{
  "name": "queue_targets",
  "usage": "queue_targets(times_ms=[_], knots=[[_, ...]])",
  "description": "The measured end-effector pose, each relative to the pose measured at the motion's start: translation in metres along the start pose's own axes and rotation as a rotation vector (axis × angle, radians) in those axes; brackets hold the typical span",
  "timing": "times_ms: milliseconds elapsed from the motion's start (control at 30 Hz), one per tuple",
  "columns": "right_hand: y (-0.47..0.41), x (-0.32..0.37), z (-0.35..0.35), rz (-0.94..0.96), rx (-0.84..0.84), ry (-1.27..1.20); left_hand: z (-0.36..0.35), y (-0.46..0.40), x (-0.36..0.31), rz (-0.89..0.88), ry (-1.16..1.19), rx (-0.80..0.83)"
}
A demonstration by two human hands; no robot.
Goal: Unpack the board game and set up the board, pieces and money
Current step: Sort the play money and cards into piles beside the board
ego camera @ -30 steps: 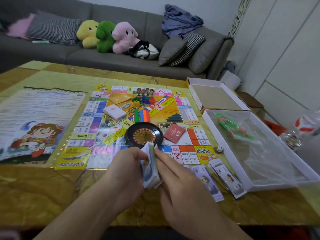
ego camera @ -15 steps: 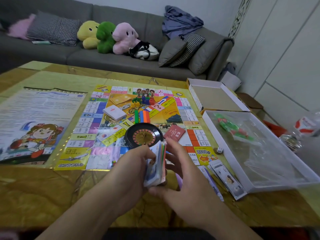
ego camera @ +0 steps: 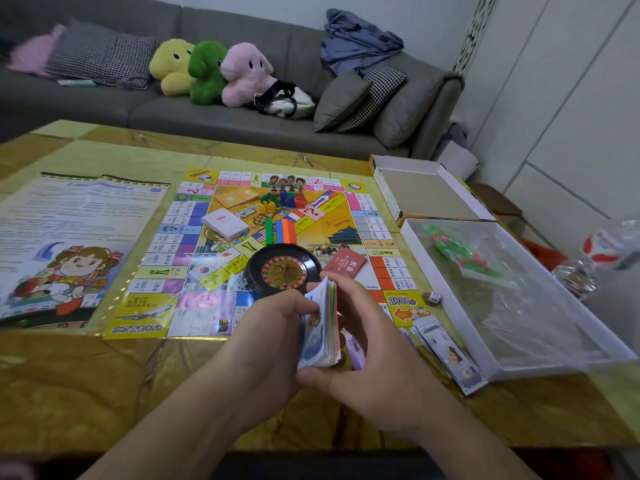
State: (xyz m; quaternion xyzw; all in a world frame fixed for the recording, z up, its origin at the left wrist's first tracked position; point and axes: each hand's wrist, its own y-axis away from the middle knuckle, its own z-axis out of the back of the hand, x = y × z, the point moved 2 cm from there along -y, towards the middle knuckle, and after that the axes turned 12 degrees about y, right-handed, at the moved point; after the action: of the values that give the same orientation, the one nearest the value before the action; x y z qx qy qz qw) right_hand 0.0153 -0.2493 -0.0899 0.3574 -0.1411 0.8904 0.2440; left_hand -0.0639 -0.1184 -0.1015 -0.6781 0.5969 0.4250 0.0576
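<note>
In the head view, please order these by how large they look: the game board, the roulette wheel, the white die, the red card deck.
1. game board
2. roulette wheel
3. red card deck
4. white die

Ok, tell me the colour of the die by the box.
White with dark pips, seen in the head view.
</note>
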Motion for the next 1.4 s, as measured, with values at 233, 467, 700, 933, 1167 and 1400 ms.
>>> queue_targets(times_ms=[233,467,700,933,1167,1400], knots=[[0.008,-0.029,0.046,-0.109,0.222,0.429,0.003,-0.008,-0.001,-0.016,0.080,-0.044],[0.029,-0.053,0.030,0.083,0.213,0.764,-0.007,-0.006,-0.001,-0.013,0.122,-0.148],[0.050,-0.025,0.026,0.083,0.393,0.779,-0.012,-0.003,0.002,-0.022,0.081,-0.164],[0.068,-0.036,-0.011,0.351,0.110,0.825,-0.017,-0.002,0.003,-0.002,0.095,-0.149],[0.051,-0.033,0.006,0.324,-0.225,0.745,-0.017,0.003,-0.001,0.024,0.077,-0.091],[0.033,-0.031,0.028,0.315,-0.296,0.842,-0.016,0.001,0.008,0.151,0.133,0.013]])
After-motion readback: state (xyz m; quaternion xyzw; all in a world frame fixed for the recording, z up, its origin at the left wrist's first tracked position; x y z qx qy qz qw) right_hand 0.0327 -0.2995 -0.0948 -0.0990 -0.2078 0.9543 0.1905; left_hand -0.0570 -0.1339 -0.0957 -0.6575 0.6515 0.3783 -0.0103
